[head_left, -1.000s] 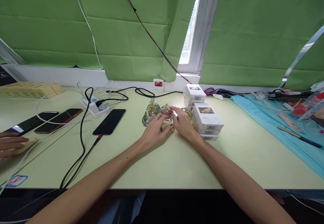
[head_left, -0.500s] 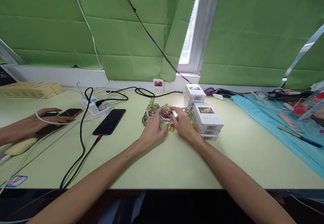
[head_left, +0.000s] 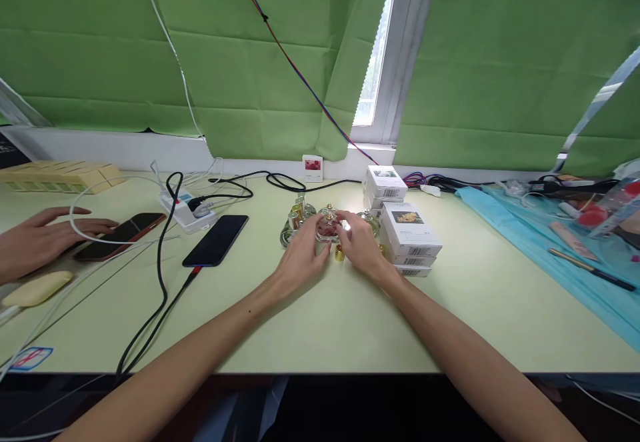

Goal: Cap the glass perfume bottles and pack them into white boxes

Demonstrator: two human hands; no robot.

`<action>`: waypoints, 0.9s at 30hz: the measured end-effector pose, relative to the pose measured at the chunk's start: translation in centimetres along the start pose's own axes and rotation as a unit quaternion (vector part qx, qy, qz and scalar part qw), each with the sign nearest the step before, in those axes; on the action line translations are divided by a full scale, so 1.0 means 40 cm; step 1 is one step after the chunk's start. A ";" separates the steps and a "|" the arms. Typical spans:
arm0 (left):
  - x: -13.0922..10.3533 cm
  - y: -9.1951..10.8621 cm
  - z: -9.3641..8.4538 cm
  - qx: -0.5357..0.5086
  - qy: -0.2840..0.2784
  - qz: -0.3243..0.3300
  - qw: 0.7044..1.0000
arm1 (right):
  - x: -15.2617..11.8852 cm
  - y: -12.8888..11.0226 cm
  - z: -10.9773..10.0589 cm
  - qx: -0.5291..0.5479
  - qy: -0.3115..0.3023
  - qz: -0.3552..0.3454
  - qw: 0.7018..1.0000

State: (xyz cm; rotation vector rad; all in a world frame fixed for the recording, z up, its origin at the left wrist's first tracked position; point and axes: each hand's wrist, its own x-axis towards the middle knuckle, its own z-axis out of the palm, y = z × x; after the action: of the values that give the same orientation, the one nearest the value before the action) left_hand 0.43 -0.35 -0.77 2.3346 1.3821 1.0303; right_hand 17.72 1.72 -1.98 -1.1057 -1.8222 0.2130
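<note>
A small glass bottle with reddish contents and a gold-coloured neck stands between my two hands on the table. My left hand is closed against its left side, the thumb pointing inward below it. On the opposite side, my right hand curls its fingers and thumb around the bottle. A loose gold cap lies just in front of the bottle. Several more glass bottles, some with gold caps, crowd behind and beside my left hand. Another glass bottle shows partly behind my right hand.
White boxes are stacked right of my hands; one small box stands at the back. A phone, power strip and cables lie left. At far left is another person's hand. Blue plastic sheeting covers the right side.
The other person's hand at far left has drawn back leftward from the dark phone there. My hands stay around the bottle, with only slight finger movement.
</note>
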 end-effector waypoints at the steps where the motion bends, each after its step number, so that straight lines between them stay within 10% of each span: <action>1: -0.001 0.000 0.001 0.006 0.006 0.005 1.000 | 0.000 -0.002 -0.001 0.001 0.000 0.002 1.000; 18: 0.001 -0.018 0.008 0.024 0.021 0.045 0.998 | 0.016 -0.037 -0.043 -0.077 0.010 0.043 0.996; 27: -0.002 -0.011 0.008 0.031 0.051 0.050 0.997 | 0.015 -0.068 -0.061 -0.211 -0.090 0.142 0.963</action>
State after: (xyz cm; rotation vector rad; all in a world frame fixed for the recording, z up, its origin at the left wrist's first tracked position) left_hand 0.32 -0.17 -1.26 2.4497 1.3624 1.1664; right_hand 17.97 -0.12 1.21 -1.6992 -1.9135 0.0957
